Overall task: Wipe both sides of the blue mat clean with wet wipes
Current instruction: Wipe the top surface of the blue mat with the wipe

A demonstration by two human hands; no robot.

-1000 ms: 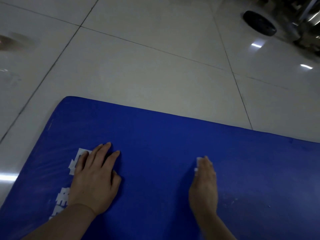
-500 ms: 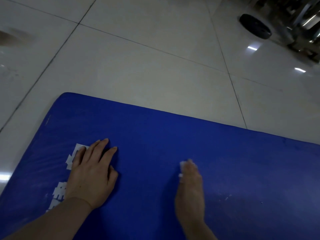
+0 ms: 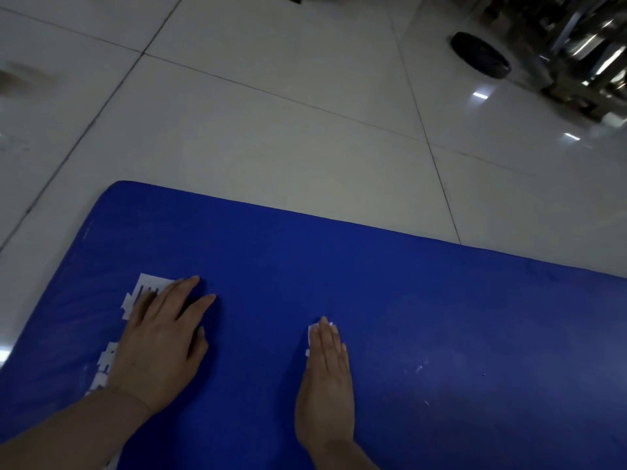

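The blue mat (image 3: 441, 317) lies flat on the tiled floor and fills the lower half of the view. My left hand (image 3: 159, 340) rests flat on it near the left end, fingers spread, partly covering white printed lettering (image 3: 146, 286). My right hand (image 3: 327, 378) lies flat on the mat with straight fingers, pressing a white wet wipe (image 3: 311, 334) under them; only the wipe's edges show past the fingertips. A few small white specks (image 3: 420, 368) dot the mat to the right of that hand.
Glossy white floor tiles (image 3: 271, 137) stretch beyond the mat's far edge. A black round disc (image 3: 480, 59) lies on the floor at the upper right, beside shiny metal equipment (image 3: 590, 56) in the corner.
My right hand with the wipe has slid left and back toward me across the mat. The left hand has stayed in place on the lettering.
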